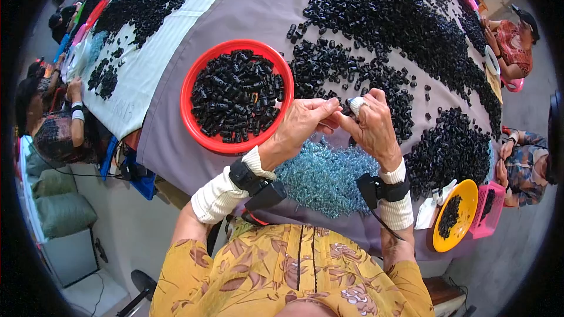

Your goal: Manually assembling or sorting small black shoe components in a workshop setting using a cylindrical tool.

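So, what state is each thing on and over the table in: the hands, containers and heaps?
Left hand: fingertips close to the right's; anything held is too small to tell
Right hand: fingers bent
Red bowl: well filled with black parts
Yellow plate: partly covered
Pink basket: partly filled
Blue pieces: heaped loose
Black parts: heaped, some scattered

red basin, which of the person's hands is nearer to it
Left. The left hand is just right of the red basin, by its rim; the right hand is farther right, beyond the left.
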`<state>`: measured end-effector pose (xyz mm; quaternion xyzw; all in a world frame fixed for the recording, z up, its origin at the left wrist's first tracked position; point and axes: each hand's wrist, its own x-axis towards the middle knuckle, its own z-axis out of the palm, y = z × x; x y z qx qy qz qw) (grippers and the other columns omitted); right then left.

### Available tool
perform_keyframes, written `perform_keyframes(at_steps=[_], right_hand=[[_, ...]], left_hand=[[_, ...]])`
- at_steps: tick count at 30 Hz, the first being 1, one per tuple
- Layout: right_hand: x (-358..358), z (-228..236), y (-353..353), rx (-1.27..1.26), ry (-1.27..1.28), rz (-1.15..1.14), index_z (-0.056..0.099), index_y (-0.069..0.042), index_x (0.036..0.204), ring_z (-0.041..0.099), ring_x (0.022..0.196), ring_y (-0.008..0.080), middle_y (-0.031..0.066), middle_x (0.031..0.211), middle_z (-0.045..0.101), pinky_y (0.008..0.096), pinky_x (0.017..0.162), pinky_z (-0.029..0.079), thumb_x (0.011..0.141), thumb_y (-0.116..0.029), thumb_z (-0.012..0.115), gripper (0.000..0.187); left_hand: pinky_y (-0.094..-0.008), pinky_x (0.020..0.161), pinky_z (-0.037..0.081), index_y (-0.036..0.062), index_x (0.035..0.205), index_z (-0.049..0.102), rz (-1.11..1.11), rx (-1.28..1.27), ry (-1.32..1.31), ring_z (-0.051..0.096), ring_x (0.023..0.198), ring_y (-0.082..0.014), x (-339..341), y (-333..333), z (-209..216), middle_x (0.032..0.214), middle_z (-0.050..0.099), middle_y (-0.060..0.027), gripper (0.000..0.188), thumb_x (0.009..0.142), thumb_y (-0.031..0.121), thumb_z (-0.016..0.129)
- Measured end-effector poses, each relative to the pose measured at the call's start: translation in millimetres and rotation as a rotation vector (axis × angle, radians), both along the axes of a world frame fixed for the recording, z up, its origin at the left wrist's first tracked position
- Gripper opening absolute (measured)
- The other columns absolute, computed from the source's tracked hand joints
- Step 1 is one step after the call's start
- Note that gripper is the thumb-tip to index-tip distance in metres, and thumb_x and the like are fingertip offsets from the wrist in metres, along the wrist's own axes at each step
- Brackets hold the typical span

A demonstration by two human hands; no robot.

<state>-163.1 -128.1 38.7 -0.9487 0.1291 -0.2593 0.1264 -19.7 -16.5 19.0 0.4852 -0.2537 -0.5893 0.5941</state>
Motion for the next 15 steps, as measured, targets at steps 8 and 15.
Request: perform_keyframes(at_steps=[8,15], right_hand=[[2,5,4,0.015,0.033,0.027,0.055,-0.005,0.070,0.051,0.061,0.0255,0.0068,0.060,0.051,0.0380,0.073,0.039,0.076,-0.037,0.070,0.036],[-24,9,-19,0.122,0.052,-0.184,0.051,-0.001,0.066,0.049,0.056,0.0276,0.0100,0.059,0.049,0.0370,0.064,0.038,0.078,-0.033,0.070,0.039]], left_hand=[[-0.0261,0.070,0.052,-0.0013,0.096,0.064,-0.049,-0.045,0.049,0.063,0.077,-0.0127,2,6,-6,0.086,0.066,-0.0067,0.024,0.092,0.021,0.055],[-0.0251,0.062,0.053,-0.0024,0.100,0.062,0.454,-0.031,0.082,0.064,0.068,-0.0141,46,37,1,0.082,0.065,-0.0085,0.031,0.094,0.027,0.055]])
